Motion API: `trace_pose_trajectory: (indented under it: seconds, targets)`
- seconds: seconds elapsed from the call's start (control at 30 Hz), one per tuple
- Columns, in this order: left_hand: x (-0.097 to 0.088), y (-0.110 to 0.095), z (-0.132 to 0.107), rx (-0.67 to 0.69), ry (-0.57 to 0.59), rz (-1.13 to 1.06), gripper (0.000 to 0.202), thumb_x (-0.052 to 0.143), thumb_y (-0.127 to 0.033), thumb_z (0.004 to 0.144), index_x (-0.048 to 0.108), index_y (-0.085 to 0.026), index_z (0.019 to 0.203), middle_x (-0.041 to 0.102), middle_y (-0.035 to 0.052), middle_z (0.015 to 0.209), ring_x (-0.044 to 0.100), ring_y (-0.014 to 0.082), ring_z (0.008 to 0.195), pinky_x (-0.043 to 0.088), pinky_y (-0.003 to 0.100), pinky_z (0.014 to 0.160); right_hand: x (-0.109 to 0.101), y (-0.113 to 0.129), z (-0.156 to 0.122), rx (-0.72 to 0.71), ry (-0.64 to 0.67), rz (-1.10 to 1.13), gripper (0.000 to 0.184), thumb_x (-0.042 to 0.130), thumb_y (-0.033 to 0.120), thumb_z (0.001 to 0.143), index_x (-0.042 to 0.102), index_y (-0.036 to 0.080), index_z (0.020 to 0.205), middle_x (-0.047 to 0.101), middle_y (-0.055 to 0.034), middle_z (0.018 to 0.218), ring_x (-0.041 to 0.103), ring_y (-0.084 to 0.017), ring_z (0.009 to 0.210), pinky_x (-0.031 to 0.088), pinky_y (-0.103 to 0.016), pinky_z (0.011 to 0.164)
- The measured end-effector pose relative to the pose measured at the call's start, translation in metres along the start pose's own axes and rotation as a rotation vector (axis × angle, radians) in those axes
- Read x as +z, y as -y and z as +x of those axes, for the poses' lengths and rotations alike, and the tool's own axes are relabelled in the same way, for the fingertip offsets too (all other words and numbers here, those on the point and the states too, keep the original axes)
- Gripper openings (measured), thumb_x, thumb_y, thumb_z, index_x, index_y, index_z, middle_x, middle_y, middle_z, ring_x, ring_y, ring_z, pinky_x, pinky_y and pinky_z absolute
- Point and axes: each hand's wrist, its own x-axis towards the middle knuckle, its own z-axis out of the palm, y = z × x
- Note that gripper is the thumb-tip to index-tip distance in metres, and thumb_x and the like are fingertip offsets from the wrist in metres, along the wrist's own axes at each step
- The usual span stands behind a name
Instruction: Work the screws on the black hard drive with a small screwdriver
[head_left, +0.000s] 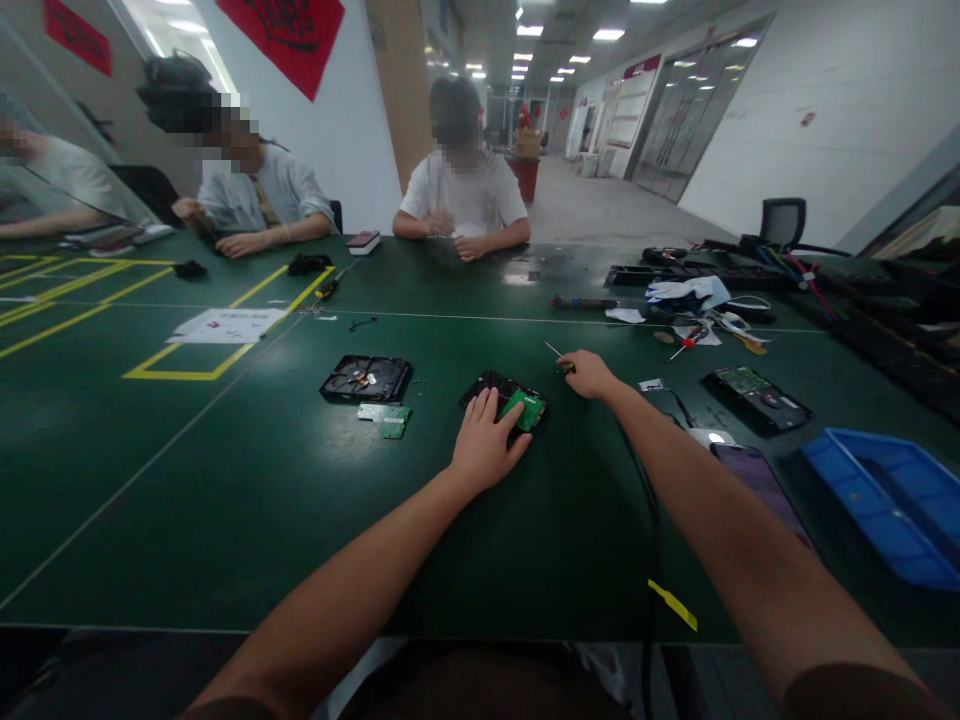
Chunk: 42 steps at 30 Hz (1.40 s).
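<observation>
Drive under left hand, mid-bench; slim-shafted tool in right hand.
The black hard drive (495, 382) lies on the bench (225, 500) about midway between near and far edges, its green circuit board (528, 411) uppermost towards the right end. The left hand (486, 445) is laid over it, fingers extended and slightly spread, in contact with drive and board, not wrapped around either. The right hand (590, 376), just right of the drive and apart from it, has its fingers closed on the slim-shafted tool (554, 349), tip directed towards the far edge and leftward. A second drive (366, 378) sits to the left, loose boards (394, 426) on its near side. A blue tray (829, 460) stands towards the bench's near right corner.
</observation>
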Motion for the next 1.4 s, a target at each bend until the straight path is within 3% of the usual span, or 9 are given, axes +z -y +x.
trace_pose_trajectory:
  seconds: [0.27, 0.67, 0.83, 1.03, 1.17, 1.23, 1.3, 1.4]
  targets:
    - [0.000, 0.000, 0.000, 0.000, 0.007, 0.012, 0.061, 0.056, -0.057, 0.103, 0.051, -0.031, 0.158, 0.032, 0.0092, 0.174, 0.024, 0.0377, 0.163, 0.027, 0.059, 0.130, 0.006, 0.009, -0.013, -0.058, -0.044, 0.022, 0.041, 0.059, 0.008, 0.090, 0.078, 0.015, 0.125, 0.072, -0.0138, 0.130, 0.065, -0.025, 0.122, 0.045, -0.034, 0.111]
    - [-0.001, 0.002, 0.000, 0.014, -0.013, 0.004, 0.059, 0.056, -0.056, 0.103, 0.054, -0.029, 0.156, 0.035, 0.0119, 0.172, 0.025, 0.0399, 0.162, 0.028, 0.061, 0.129, 0.010, 0.024, -0.069, -0.052, -0.107, 0.121, 0.036, 0.058, 0.008, 0.091, 0.077, 0.014, 0.121, 0.072, -0.0146, 0.127, 0.064, -0.024, 0.120, 0.046, -0.037, 0.111]
    - [0.000, 0.005, 0.000, 0.015, -0.016, 0.027, 0.060, 0.057, -0.055, 0.102, 0.055, -0.028, 0.155, 0.035, 0.0127, 0.172, 0.026, 0.0400, 0.161, 0.027, 0.060, 0.129, 0.011, 0.035, -0.082, -0.034, -0.163, 0.197, 0.037, 0.057, 0.006, 0.089, 0.077, 0.016, 0.120, 0.073, -0.0123, 0.126, 0.065, -0.022, 0.120, 0.045, -0.033, 0.112]
    - [0.000, 0.007, -0.001, 0.034, -0.013, 0.025, 0.060, 0.056, -0.055, 0.103, 0.053, -0.027, 0.157, 0.034, 0.0135, 0.173, 0.025, 0.0399, 0.162, 0.028, 0.061, 0.129, 0.008, 0.036, -0.095, 0.023, -0.279, 0.301, 0.036, 0.053, 0.007, 0.093, 0.073, 0.014, 0.123, 0.070, -0.0137, 0.132, 0.063, -0.023, 0.125, 0.043, -0.038, 0.116]
    - [0.000, 0.009, -0.002, 0.046, -0.008, 0.016, 0.061, 0.056, -0.056, 0.103, 0.053, -0.028, 0.157, 0.032, 0.0136, 0.173, 0.023, 0.0400, 0.162, 0.028, 0.062, 0.129, 0.007, 0.030, -0.105, 0.083, -0.301, 0.383, 0.027, 0.052, 0.016, 0.101, 0.073, 0.018, 0.118, 0.072, -0.0124, 0.126, 0.068, -0.023, 0.117, 0.050, -0.039, 0.107]
    - [0.000, 0.009, -0.002, 0.045, -0.007, 0.009, 0.061, 0.057, -0.056, 0.103, 0.054, -0.026, 0.156, 0.033, 0.0143, 0.173, 0.023, 0.0402, 0.162, 0.028, 0.062, 0.129, 0.007, 0.029, -0.108, 0.121, -0.276, 0.443, 0.022, 0.054, 0.022, 0.103, 0.073, 0.019, 0.114, 0.075, -0.0102, 0.116, 0.074, -0.019, 0.092, 0.058, -0.035, 0.090]
    - [-0.001, 0.008, -0.002, 0.046, -0.010, 0.005, 0.061, 0.058, -0.058, 0.102, 0.056, -0.025, 0.154, 0.033, 0.0142, 0.172, 0.023, 0.0399, 0.162, 0.027, 0.063, 0.129, 0.008, 0.030, -0.110, 0.153, -0.251, 0.507, 0.017, 0.058, 0.027, 0.102, 0.072, 0.021, 0.109, 0.077, -0.0065, 0.105, 0.072, -0.014, 0.070, 0.059, -0.030, 0.073]
    - [-0.002, 0.006, -0.002, 0.068, -0.031, 0.013, 0.059, 0.062, -0.057, 0.099, 0.062, -0.023, 0.148, 0.036, 0.0146, 0.170, 0.025, 0.0388, 0.161, 0.027, 0.061, 0.130, 0.006, 0.035, -0.114, 0.176, -0.228, 0.592, 0.016, 0.067, 0.037, 0.099, 0.072, 0.022, 0.101, 0.076, -0.0023, 0.090, 0.068, -0.011, 0.058, 0.056, -0.025, 0.061]
